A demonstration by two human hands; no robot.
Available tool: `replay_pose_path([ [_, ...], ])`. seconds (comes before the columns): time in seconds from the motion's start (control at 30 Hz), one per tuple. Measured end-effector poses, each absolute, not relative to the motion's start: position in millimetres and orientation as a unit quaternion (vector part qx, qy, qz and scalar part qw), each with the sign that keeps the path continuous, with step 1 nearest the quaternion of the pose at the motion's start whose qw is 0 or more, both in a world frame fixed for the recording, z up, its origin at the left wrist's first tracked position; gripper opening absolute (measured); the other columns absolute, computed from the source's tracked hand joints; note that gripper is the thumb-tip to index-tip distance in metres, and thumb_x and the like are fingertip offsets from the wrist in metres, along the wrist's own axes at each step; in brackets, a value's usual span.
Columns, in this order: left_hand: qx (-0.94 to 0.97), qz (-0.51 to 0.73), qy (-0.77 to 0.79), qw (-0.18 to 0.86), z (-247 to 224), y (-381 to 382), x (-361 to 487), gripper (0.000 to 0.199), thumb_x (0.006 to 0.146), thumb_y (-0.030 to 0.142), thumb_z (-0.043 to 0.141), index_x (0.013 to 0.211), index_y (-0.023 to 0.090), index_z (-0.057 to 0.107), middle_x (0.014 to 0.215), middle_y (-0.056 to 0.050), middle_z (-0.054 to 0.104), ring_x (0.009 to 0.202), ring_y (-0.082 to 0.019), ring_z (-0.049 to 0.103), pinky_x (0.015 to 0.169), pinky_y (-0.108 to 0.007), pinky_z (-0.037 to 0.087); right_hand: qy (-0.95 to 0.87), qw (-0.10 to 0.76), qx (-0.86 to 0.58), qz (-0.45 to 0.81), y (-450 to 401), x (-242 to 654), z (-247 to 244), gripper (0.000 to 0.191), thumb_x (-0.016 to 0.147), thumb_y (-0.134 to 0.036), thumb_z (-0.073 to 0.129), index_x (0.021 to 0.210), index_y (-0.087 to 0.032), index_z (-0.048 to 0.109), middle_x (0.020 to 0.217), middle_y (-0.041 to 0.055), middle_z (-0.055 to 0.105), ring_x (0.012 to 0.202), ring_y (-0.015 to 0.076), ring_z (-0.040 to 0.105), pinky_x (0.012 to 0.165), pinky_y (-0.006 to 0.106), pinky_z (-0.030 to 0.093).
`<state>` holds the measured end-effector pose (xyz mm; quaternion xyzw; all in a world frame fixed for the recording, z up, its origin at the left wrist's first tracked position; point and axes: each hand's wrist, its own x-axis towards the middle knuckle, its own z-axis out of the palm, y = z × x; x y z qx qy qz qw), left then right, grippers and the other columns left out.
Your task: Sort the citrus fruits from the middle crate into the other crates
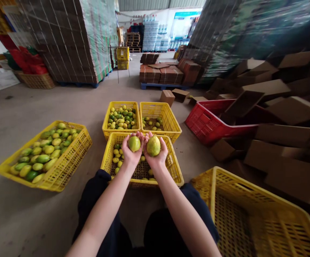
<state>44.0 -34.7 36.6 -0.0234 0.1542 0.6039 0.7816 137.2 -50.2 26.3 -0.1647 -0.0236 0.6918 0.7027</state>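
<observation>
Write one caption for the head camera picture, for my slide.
Left hand and right hand each holding one fruit above a yellow crate.

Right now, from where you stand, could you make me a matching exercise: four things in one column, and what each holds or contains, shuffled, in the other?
1. Left hand
2. Red crate
3. Right hand
4. Leftmost yellow crate

A. Piled with green and yellow fruit
B. Cradles the yellower fruit
C. Cardboard sticks out of it
D. Cradles the greener fruit

Pairs: 1-D, 2-C, 3-B, 4-A
</observation>
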Motion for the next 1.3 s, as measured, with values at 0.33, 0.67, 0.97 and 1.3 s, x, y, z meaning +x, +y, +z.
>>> replay_pose_path([
  [0.33,0.056,0.573,0.171,0.799,32,-27,39,0.02,0.089,0.026,0.047,0.093,0.011,0.058,0.088,-0.011,0.065,0.085,-0.017,0.066,0.076,-0.03,0.057,-0.059,0.695,-0.209,0.685,-48,154,27,0.019,0.076,-0.035,0.052,0.088,-0.021,0.055,0.085,0.0058,0.067,0.088,0.0198,0.065,0.07,0.034,0.059],
  [0.67,0.385,0.654,0.328,0.563,39,-36,22,0.048,0.05,0.0,0.08,0.09,0.02,0.063,0.096,0.001,0.063,0.091,-0.011,0.06,0.08,-0.015,0.046,-0.428,0.732,-0.399,0.35,-66,150,43,0.061,0.056,-0.006,0.078,0.11,-0.03,0.061,0.106,-0.0015,0.06,0.099,0.0154,0.056,0.087,0.026,0.048],
  [0.97,0.4,0.652,0.301,0.57,49,-48,12,0.041,0.05,-0.008,0.076,0.079,0.019,0.064,0.097,0.0,0.063,0.11,-0.015,0.056,0.093,-0.02,0.042,-0.467,0.714,-0.386,0.351,-66,148,38,0.048,0.049,0.001,0.079,0.089,-0.023,0.067,0.098,-0.0002,0.061,0.102,0.0184,0.053,0.098,0.031,0.04],
  [1.3,0.401,0.628,0.358,0.563,46,-44,7,0.033,0.057,0.018,0.083,0.081,0.019,0.061,0.083,0.002,0.063,0.074,-0.01,0.062,0.063,-0.015,0.048,-0.378,0.681,-0.356,0.517,-66,144,41,0.038,0.059,-0.015,0.08,0.092,-0.024,0.063,0.086,-0.0064,0.067,0.075,0.0104,0.06,0.071,0.021,0.051],
])
